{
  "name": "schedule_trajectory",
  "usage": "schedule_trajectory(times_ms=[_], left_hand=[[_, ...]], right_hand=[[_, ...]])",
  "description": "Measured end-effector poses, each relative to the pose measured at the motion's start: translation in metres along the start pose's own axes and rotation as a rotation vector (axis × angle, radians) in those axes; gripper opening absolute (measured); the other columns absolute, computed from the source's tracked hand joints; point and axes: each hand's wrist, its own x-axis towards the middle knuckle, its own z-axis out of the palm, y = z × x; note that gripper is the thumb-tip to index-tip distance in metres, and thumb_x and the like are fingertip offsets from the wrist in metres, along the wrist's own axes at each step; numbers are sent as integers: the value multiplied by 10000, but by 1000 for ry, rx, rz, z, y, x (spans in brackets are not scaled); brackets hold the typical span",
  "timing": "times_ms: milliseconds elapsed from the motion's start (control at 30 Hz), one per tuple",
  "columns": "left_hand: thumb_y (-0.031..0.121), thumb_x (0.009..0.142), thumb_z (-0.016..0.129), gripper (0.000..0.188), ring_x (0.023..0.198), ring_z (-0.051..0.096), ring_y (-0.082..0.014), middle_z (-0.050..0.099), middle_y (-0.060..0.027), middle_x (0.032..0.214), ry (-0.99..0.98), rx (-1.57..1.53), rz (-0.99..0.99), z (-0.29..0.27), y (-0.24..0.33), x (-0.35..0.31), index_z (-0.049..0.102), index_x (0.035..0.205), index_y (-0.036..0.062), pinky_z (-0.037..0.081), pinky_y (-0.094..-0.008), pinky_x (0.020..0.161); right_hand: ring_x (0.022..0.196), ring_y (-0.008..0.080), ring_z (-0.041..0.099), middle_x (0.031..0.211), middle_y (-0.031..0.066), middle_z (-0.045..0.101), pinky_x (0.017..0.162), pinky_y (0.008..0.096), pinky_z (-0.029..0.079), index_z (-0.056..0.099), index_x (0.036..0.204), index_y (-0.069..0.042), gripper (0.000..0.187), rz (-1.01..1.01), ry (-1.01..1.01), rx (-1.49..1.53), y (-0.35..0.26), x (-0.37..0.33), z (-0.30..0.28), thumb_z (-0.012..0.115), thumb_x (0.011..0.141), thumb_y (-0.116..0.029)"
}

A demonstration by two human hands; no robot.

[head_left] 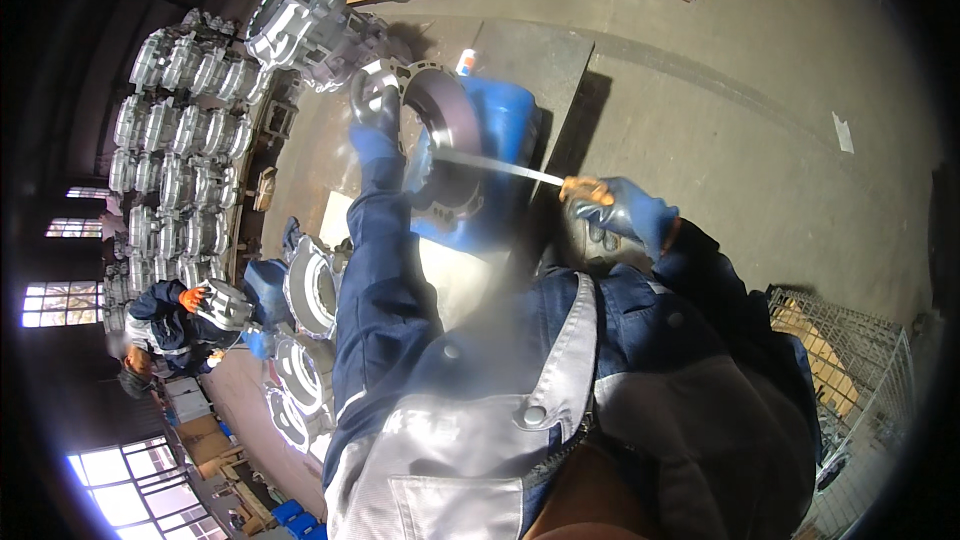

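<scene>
A ring-shaped grey metal casting point(462, 120) with a wide round opening leans on a blue plastic bin point(512, 130). My left hand point(376, 118), in a blue and grey work glove, is closed on the casting's far left rim. In my right hand point(625, 215), gloved the same way, is the orange-brown handle of a long flat metal file point(505, 168). The file points left, and its tip lies over the casting's opening; blur hides whether it touches the edge.
A large casting point(300, 30) stands at the far left of the work table point(550, 55), near a small white bottle point(466, 62). Stacked castings point(185, 130) line the left side. Another person point(165, 325) handles a casting there. A wire cage point(850, 370) stands at the near right.
</scene>
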Motion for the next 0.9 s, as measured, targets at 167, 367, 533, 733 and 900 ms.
schedule_trajectory(times_ms=[167,367,533,733,900], left_hand=[[277,830,676,561,1017,624,-249,629,-133,1137,93,87,19,-3,-15,2,470,1340,166,499,-325,815],[246,910,579,320,1107,579,-314,457,-142,1376,-14,-22,56,-11,-12,-7,561,1221,170,489,-354,895],[282,893,627,503,1131,555,-266,493,-150,1330,-38,-61,109,-8,-24,0,455,1326,94,463,-350,911],[224,866,680,582,1082,570,-260,511,-158,1275,32,-204,148,2,-74,31,412,1354,55,485,-376,884],[197,879,668,559,1014,589,-229,545,-139,1219,-16,-254,148,-2,-68,28,412,1358,66,497,-341,834]], right_hand=[[759,71,579,917,-2,641,699,220,488,613,1157,-16,276,94,225,-27,-40,-21,47,623,906,-130],[1104,158,609,1201,97,645,920,271,473,618,1206,-31,355,-59,299,-497,-38,-38,53,635,903,-215],[877,218,651,1028,135,684,803,297,498,634,1131,-35,350,-114,251,-342,-35,-31,73,701,853,-235],[698,79,554,937,3,689,651,243,481,638,1165,-66,339,-22,330,-320,-52,-32,77,675,887,-255],[852,120,617,1032,52,698,752,254,489,632,1164,-41,347,-92,356,-430,-49,-29,86,672,884,-243]])
